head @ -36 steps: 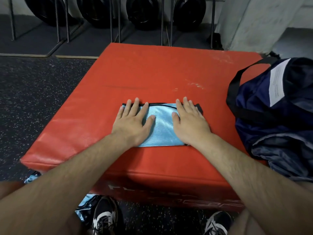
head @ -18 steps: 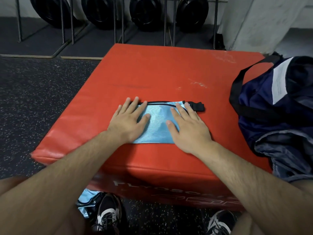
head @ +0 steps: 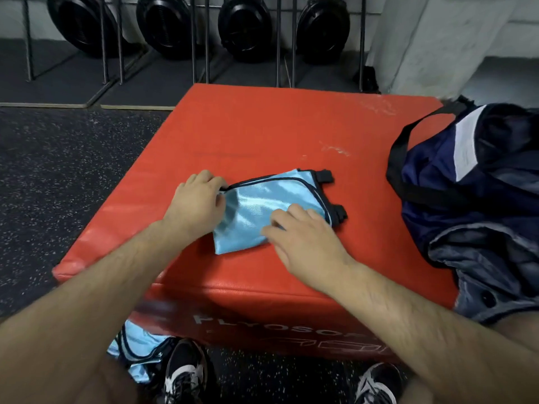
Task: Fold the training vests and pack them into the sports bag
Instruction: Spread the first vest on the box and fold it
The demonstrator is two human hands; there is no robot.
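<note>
- The left hand (head: 198, 199) curls its fingers and grips the left end of the vest (head: 262, 205).
- The vest lies on the red box (head: 262, 126), long side left to right, black tabs pointing right.
- The right hand (head: 306, 237) rests bent fingers on it; I cannot tell if it grips.

Soft overhead light is falling evenly over the scene, leaving the room rather dim and the shadows faint. The satin of the folded vest (head: 262, 205) is throwing back white glare in streaks, and the red box (head: 262, 132) is showing a dull sheen along its near left edge. Motion blur is smearing the left forearm (head: 125, 287) by the box's front corner. The wide lens is slightly tilting the rack bars (head: 103, 39) toward the edge, and the sports bag (head: 466, 185) is sinking into murk.
</note>
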